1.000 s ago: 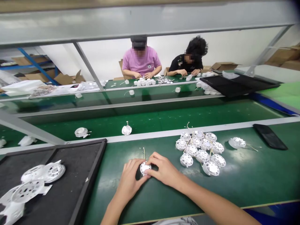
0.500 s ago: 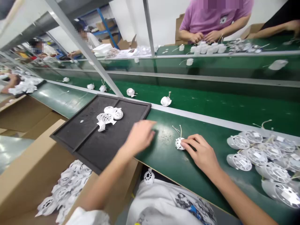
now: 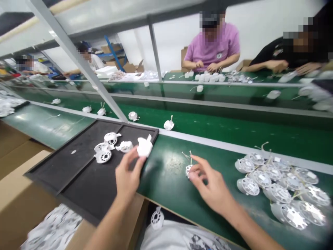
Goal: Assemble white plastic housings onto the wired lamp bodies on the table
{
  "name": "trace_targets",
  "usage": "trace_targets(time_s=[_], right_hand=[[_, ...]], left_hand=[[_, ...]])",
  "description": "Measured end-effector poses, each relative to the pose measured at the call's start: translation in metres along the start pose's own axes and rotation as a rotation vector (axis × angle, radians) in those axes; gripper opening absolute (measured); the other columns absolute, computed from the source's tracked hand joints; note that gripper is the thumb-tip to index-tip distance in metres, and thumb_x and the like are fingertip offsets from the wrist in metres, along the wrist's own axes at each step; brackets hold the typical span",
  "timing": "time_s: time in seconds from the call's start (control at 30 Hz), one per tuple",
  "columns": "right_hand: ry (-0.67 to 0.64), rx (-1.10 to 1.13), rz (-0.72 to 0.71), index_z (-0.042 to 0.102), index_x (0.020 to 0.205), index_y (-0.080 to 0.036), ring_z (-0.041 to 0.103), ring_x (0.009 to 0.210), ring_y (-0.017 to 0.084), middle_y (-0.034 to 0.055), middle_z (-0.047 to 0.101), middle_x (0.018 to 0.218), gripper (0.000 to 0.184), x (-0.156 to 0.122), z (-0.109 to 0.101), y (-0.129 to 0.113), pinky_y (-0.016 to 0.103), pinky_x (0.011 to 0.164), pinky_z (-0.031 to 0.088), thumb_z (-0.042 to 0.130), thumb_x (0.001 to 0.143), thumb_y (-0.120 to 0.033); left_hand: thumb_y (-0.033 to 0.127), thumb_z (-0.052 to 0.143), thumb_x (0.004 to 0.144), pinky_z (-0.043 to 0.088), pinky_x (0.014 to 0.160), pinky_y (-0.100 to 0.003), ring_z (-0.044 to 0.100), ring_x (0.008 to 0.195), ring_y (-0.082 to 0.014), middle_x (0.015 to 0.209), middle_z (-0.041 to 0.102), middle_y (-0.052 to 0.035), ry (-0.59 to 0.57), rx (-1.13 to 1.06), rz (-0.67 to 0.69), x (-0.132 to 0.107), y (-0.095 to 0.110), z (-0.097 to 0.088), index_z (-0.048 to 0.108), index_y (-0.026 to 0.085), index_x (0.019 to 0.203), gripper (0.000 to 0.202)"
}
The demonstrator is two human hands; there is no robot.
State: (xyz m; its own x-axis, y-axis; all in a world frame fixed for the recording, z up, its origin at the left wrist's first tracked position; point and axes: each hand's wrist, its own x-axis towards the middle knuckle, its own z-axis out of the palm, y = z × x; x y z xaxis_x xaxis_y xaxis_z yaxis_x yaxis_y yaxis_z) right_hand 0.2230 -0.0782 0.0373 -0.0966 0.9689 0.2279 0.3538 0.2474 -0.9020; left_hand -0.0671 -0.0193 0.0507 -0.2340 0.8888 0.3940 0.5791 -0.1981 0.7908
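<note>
My left hand (image 3: 127, 175) is raised over the edge of the black tray (image 3: 65, 170) and pinches a white plastic cover (image 3: 144, 146) between thumb and fingers. My right hand (image 3: 210, 185) rests on the green table, its fingertips pressed on a small round white part with wires (image 3: 188, 169). Several more white perforated covers (image 3: 109, 147) lie in the tray just left of the held one.
A cluster of several finished round white units (image 3: 275, 184) lies at the right. Loose units (image 3: 169, 124) ride the green conveyor beyond the rail. A cardboard box of white covers (image 3: 52, 231) stands at the lower left. Other people work across the line.
My view swung left and back. My left hand left the small wired part, reached to the tray and now holds a white cover. My right hand stayed on the wired part.
</note>
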Motion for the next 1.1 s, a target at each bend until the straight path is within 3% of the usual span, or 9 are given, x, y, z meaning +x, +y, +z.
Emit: trace_targets(time_s=[0.1,0.17,0.37,0.47,0.63,0.73,0.83,0.97,1.1], right_hand=[[-0.105,0.076,-0.025,0.024,0.168,-0.031,0.070,0.120,0.024,0.0134,0.057,0.154,0.076,0.011,0.019,-0.011,0.034,0.088,0.066,0.061,0.105,-0.050],[-0.094,-0.052,-0.117,0.025,0.169,-0.031,0.062,0.135,0.027,0.0137,0.052,0.160,0.071,0.019,0.023,-0.010,0.041,0.105,0.060,0.056,0.108,-0.051],[-0.063,-0.482,-0.325,0.031,0.167,-0.027,0.064,0.126,0.033,0.0164,0.062,0.148,0.068,0.012,0.000,-0.002,0.050,0.104,0.057,0.051,0.108,-0.055],[0.047,-0.569,-0.236,0.037,0.163,-0.026,0.064,0.123,0.033,0.0155,0.065,0.142,0.062,0.000,-0.015,0.005,0.048,0.100,0.058,0.050,0.109,-0.052],[0.187,-0.814,0.056,0.061,0.135,-0.024,0.065,0.108,0.034,0.0135,0.070,0.118,0.043,-0.018,-0.030,0.044,0.046,0.085,0.057,0.057,0.105,-0.055],[0.125,-0.923,0.117,0.065,0.125,-0.021,0.063,0.106,0.035,0.0149,0.068,0.115,0.043,-0.022,-0.033,0.063,0.048,0.086,0.055,0.058,0.103,-0.057],[0.069,-0.825,0.171,0.060,0.136,-0.020,0.063,0.113,0.034,0.0141,0.066,0.121,0.047,-0.016,-0.036,0.061,0.048,0.093,0.054,0.056,0.104,-0.054],[0.035,-0.502,0.127,0.055,0.142,-0.027,0.065,0.116,0.028,0.0094,0.064,0.128,0.049,0.000,-0.034,0.037,0.041,0.098,0.055,0.064,0.101,-0.051],[-0.093,-0.400,-0.023,0.063,0.132,-0.026,0.064,0.111,0.026,0.0072,0.065,0.119,0.045,0.009,-0.020,0.028,0.039,0.099,0.055,0.078,0.093,-0.045]], left_hand=[[0.051,0.081,0.086,0.062,0.097,-0.038,0.076,0.108,-0.0283,0.122,0.077,-0.0071,-0.133,-0.418,-0.236,-0.065,0.027,0.039,0.071,0.027,0.125,0.047],[0.064,0.076,0.086,0.061,0.100,-0.044,0.075,0.113,-0.0315,0.121,0.077,-0.0079,-0.250,-0.726,-0.321,-0.082,0.037,0.058,0.069,0.030,0.124,0.051],[0.055,0.079,0.088,0.061,0.081,-0.035,0.076,0.091,-0.0248,0.112,0.079,-0.0093,-0.535,-0.956,-0.615,-0.049,0.043,0.070,0.066,0.023,0.126,0.051],[0.055,0.080,0.087,0.060,0.087,-0.036,0.077,0.093,-0.0246,0.105,0.080,-0.0087,-0.398,-0.815,-0.508,-0.033,0.017,0.069,0.063,0.021,0.124,0.053],[0.060,0.066,0.094,0.053,0.075,-0.033,0.075,0.085,-0.0264,0.095,0.081,-0.0068,-0.211,-0.069,-0.215,-0.029,-0.038,0.062,0.065,0.024,0.127,0.048],[0.049,0.061,0.098,0.045,0.065,-0.030,0.071,0.073,-0.0244,0.086,0.077,-0.0026,-0.212,0.274,-0.116,-0.034,-0.040,0.059,0.062,0.026,0.136,0.044],[0.043,0.061,0.099,0.047,0.068,-0.030,0.066,0.070,-0.0207,0.080,0.068,-0.0001,-0.169,0.296,0.000,-0.044,-0.022,0.063,0.061,0.024,0.137,0.042],[0.041,0.069,0.095,0.055,0.092,-0.038,0.068,0.105,-0.0271,0.121,0.069,-0.0099,-0.533,0.061,0.272,-0.061,0.001,0.082,0.052,0.027,0.149,0.059],[0.030,0.070,0.092,0.053,0.102,-0.047,0.061,0.122,-0.0333,0.141,0.062,-0.0132,-0.738,0.006,0.294,-0.068,0.004,0.105,0.026,0.029,0.167,0.087]])
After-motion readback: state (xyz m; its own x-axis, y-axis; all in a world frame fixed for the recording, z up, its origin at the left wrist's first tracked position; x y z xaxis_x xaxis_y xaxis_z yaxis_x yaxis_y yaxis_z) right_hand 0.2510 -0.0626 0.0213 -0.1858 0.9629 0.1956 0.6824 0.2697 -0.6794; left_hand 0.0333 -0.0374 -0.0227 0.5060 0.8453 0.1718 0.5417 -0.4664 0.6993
